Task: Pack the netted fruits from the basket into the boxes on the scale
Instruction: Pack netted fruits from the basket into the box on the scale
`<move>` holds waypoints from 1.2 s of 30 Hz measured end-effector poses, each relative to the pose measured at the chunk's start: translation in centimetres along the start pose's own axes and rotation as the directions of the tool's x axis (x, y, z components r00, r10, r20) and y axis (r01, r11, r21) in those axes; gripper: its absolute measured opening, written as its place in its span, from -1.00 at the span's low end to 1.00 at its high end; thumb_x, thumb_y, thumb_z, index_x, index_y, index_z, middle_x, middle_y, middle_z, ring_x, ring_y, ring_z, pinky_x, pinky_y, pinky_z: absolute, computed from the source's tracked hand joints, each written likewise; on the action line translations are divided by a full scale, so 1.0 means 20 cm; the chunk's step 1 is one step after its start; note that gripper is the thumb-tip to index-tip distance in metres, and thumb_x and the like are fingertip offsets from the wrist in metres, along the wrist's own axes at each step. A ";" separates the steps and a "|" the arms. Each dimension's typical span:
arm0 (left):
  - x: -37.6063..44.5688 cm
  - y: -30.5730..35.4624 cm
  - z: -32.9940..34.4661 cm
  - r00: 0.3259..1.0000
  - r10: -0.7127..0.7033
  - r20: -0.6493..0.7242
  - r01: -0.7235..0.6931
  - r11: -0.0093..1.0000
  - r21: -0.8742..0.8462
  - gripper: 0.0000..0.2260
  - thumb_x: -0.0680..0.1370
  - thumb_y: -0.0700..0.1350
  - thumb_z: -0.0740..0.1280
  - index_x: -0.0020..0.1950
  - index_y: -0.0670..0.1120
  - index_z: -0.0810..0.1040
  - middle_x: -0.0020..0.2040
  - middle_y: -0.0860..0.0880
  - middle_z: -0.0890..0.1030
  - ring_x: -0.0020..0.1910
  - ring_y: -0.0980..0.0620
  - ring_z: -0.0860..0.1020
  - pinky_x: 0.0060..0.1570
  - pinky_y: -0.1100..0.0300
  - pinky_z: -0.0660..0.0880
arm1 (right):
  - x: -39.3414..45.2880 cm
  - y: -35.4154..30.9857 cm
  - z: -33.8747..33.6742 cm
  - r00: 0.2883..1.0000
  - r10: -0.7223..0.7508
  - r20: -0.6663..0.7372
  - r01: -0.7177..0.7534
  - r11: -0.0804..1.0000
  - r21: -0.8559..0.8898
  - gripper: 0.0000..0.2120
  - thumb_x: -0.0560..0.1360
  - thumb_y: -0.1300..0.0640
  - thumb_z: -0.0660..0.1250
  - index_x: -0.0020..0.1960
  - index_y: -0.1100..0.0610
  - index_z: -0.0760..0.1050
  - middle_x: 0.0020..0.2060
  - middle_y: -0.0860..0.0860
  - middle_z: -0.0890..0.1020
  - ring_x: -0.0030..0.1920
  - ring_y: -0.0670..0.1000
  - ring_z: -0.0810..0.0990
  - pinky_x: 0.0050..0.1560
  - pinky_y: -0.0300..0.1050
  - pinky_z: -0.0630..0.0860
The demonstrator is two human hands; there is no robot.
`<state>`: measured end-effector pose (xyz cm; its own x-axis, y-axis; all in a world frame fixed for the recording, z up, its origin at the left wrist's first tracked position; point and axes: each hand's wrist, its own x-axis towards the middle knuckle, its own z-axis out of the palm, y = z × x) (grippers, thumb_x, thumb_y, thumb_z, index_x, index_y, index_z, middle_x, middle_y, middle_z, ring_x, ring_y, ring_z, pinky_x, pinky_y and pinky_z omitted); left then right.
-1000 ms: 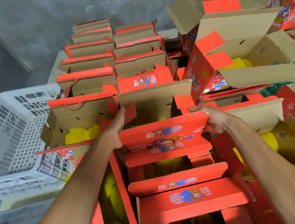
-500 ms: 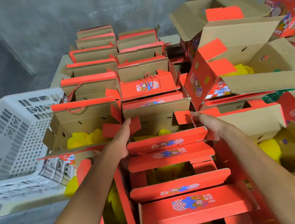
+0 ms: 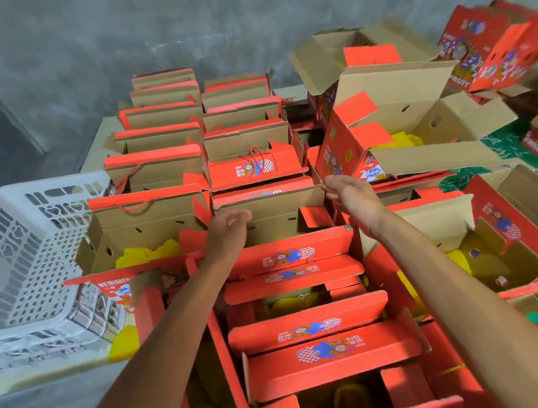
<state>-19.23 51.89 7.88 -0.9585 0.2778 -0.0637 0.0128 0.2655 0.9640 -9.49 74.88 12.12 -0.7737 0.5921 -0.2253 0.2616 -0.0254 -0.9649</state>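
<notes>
- Fingers, left hand [image 3: 228, 232]: loosely curled over the near left edge of an open cardboard box [image 3: 271, 215] in the middle row; whether they grip the board or only rest on it cannot be told.
- Fingers, right hand [image 3: 351, 194]: thumb and fingertips pinch the upper right corner of that same box's brown flap.
- White plastic basket [image 3: 9, 261], far left: perforated walls, tipped on its side, touching the left row of boxes.
- Left row box [image 3: 146, 228]: open, brown inside, yellow netted fruits [image 3: 148, 253] showing at the bottom.
- Middle row, near side: red printed flaps [image 3: 290, 254] folded across, yellow netted fruit glimpsed in the gaps beneath.
- Middle row, far side: open red-and-brown boxes stacked close, running back toward the grey wall [image 3: 166, 21]; one closed with a red cord handle [image 3: 259, 155].
- Right side: larger tilted boxes [image 3: 395, 106], flaps splayed, yellow netting inside.
- Far right: red printed cartons [image 3: 494, 47], blurred.
</notes>
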 end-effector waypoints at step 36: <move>0.79 0.01 0.14 0.901 0.050 0.431 -0.411 0.423 0.808 -0.74 0.51 -0.06 0.43 0.16 -0.06 0.53 0.19 -0.14 0.62 0.18 -0.19 0.59 -0.03 0.06 0.45 | 0.85 -0.05 0.58 0.930 -0.216 0.298 0.338 0.176 -0.925 -0.75 0.65 0.09 0.22 0.26 0.03 0.58 0.18 0.16 0.67 0.24 0.24 0.60 0.31 0.04 0.39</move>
<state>-33.52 58.94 6.25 -0.7400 0.6618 -0.1201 0.6290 0.7441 0.2251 -29.63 75.63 7.62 -0.9480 0.3156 -0.0411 0.3182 0.9402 -0.1213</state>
